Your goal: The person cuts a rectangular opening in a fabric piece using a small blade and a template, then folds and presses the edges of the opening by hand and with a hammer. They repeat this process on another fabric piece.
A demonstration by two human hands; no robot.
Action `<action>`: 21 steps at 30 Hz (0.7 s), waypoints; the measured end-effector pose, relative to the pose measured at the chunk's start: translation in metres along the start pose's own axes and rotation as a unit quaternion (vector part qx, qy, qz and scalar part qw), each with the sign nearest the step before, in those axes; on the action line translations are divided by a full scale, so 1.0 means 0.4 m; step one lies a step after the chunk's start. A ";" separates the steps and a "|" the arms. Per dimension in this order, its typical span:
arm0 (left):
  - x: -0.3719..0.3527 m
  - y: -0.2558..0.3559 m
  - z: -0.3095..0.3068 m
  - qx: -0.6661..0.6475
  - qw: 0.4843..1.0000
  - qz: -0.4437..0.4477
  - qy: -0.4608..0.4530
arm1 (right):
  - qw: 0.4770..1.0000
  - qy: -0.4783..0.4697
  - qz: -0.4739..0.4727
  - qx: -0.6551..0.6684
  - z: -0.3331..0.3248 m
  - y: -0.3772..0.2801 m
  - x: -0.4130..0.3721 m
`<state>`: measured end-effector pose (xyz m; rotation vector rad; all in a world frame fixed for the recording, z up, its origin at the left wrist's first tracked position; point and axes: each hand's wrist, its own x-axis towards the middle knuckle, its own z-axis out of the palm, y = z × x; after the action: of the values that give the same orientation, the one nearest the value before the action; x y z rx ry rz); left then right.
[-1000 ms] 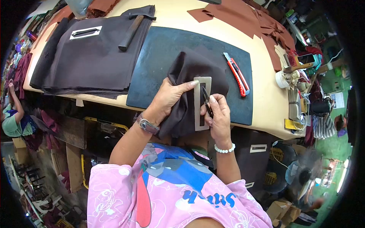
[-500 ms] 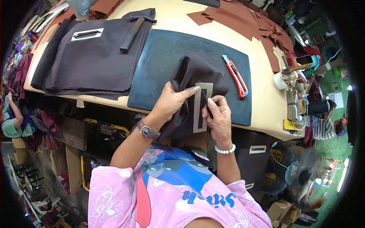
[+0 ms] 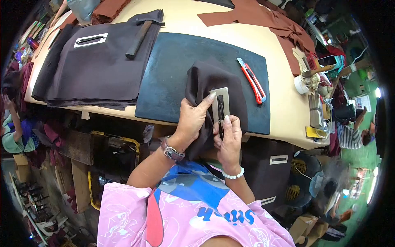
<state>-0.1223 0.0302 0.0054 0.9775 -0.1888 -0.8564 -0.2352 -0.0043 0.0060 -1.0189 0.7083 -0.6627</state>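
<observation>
Left hand [image 3: 194, 118]: lies palm down on the dark cloth, closed around nothing, forefinger stretched out with its tip on the top left corner of the metal plate; a wristwatch [image 3: 173, 153] sits on the wrist
Right hand [image 3: 226, 136]: at 5 o'clock of the left hand and touching it, fingers pinched tight round a thin dark tool; a white bead bracelet [image 3: 233, 175] on the wrist
Thin dark tool [image 3: 221, 112]: stands in the long slot of the metal plate, pointing towards 12 o'clock; I cannot tell what kind of tool it is
Metal plate [image 3: 225, 96]: flat on the cloth between the two hands, its lower end hidden under the fingers
Dark cloth [image 3: 205, 80]: bunched on the near right part of the mat, hanging over the table edge towards 6 o'clock
Mat [image 3: 173, 66]: dark, flat on the table, under the cloth
Red knife [image 3: 252, 80]: on the mat at 2 o'clock of the metal plate, apart from the cloth
Pile of dark cloth [image 3: 90, 74]: at 9 o'clock of the mat, just beside it
Hammer [image 3: 138, 35]: on the pile, at its far right corner
Second plate [image 3: 90, 40]: on the pile, at 9 o'clock of the hammer
Brown pieces [image 3: 263, 16]: on the table [image 3: 193, 16] at 1 o'clock of the mat
Another person [image 3: 12, 123]: at the left edge, below table level
</observation>
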 end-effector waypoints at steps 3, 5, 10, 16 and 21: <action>-0.009 -0.024 0.025 -0.002 0.997 0.062 0.040 | 0.999 0.022 -0.019 0.022 -0.002 0.015 0.001; -0.013 -0.039 0.027 0.019 0.995 0.087 0.052 | 0.999 0.029 -0.025 0.031 -0.002 0.016 0.005; -0.030 -0.045 0.034 0.048 0.993 0.105 0.035 | 0.997 0.039 -0.054 0.050 0.004 0.001 0.009; -0.036 -0.034 0.044 0.038 0.993 0.112 0.019 | 0.995 0.039 -0.067 0.057 0.002 -0.004 0.005; -0.037 -0.031 0.041 0.035 0.994 0.105 0.009 | 0.995 0.031 -0.070 0.059 -0.002 0.001 0.003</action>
<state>-0.1474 0.0267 0.0085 1.0109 -0.3021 -0.6514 -0.2350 -0.0057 0.0049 -0.9478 0.6479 -0.8519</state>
